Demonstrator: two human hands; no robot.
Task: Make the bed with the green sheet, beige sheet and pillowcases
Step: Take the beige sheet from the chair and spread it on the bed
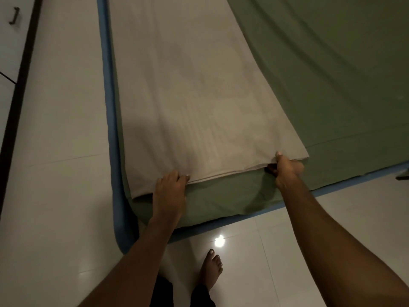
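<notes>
A mattress (110, 134) with a blue rim is laid flat on the pale tiled floor (62, 129). It is covered by the green sheet (332, 74), which is spread across its top and reaches almost to the rim. At the mattress's near corner the green cloth is rumpled and draped over the edge. The beige sheet (188, 89) lies on the green sheet as a long folded strip along the mattress's left side. Its left edge runs just inside the blue rim, and its stacked layers show at the near hem.

That near hem is held at two places. The left hand (169, 187) grips it towards the mattress's left edge, with the fingers curled over the top of the cloth. The right hand (287, 171) pinches the strip's near right corner, with the thumb on top and the fingers tucked beneath. The hem is lifted slightly off the green sheet between the two hands.

Right of the strip, the green sheet lies bare. Open floor runs along the mattress's left side up to a dark plinth and a white cabinet (8, 45) with a dark handle (14, 16). Open floor also lies before its near edge, where a bare foot (211, 270) is planted and a lamp's glare (219, 241) is reflected.
</notes>
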